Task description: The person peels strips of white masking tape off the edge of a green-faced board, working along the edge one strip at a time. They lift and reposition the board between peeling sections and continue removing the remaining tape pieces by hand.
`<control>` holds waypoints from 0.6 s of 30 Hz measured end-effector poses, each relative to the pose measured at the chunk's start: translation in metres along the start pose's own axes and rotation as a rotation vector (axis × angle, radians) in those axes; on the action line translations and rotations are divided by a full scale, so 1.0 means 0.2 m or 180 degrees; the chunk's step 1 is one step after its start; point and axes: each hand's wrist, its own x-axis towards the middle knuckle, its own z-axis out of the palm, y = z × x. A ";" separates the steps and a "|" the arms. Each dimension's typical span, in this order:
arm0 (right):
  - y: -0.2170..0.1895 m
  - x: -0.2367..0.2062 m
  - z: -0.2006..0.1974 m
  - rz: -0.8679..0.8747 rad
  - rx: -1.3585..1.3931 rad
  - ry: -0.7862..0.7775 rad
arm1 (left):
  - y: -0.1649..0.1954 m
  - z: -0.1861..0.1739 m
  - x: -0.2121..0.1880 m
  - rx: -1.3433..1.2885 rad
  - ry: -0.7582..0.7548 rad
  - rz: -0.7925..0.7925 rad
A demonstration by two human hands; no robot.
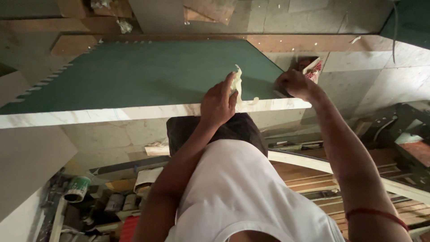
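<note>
A large green board [148, 76] with a pale marbled front edge [112, 113] lies flat in front of me. My left hand [218, 104] rests on that edge and pinches a thin, pale yellowish strip [237, 80] that curls up from the board's surface. My right hand [293, 83] is at the board's right corner with its fingers curled around the corner. What lies under those fingers is hidden. A red and white packet [313, 67] sits just beyond the right hand.
Wooden planks [309, 42] lie behind the board on a stone tile floor [380, 76]. Below the board are a curved pale strip [313, 163], wooden slats [313, 179], a green and white tin [77, 188], and small cans and tools [121, 201] at lower left.
</note>
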 end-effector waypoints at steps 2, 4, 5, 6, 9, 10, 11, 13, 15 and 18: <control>0.01 0.02 0.02 -0.0180 -0.0236 -0.0095 | 0.01 -0.01 0.00 0.0071 -0.0148 -0.0121; 0.02 0.04 0.06 -0.0667 -0.1365 0.0184 | 0.01 -0.01 0.00 0.0109 -0.0178 -0.0110; 0.03 0.04 0.08 -0.0902 -0.1938 0.0329 | 0.01 -0.01 0.01 0.0113 -0.0129 -0.0062; 0.03 0.03 0.08 -0.0673 -0.1528 0.0320 | 0.02 -0.01 0.01 0.0110 -0.0081 -0.0017; 0.07 -0.05 0.04 -0.0213 -0.0373 0.0373 | 0.02 -0.02 0.02 0.0195 0.0043 0.0129; 0.07 -0.11 0.00 -0.0187 -0.0043 0.0455 | 0.02 -0.02 0.02 0.0168 -0.0016 0.0134; 0.06 -0.17 -0.02 -0.0162 0.0291 0.0520 | 0.02 -0.02 0.02 0.0145 -0.0078 0.0123; 0.02 -0.38 -0.06 0.0033 0.0353 0.0965 | 0.02 -0.03 0.02 0.0177 -0.0192 0.0038; -0.04 -0.63 -0.05 0.0366 0.0106 0.0799 | 0.03 -0.04 0.02 0.0264 -0.0326 -0.0073; -0.15 -0.79 0.21 0.0967 0.0927 -0.0039 | 0.04 -0.05 0.04 0.0027 -0.0214 -0.0050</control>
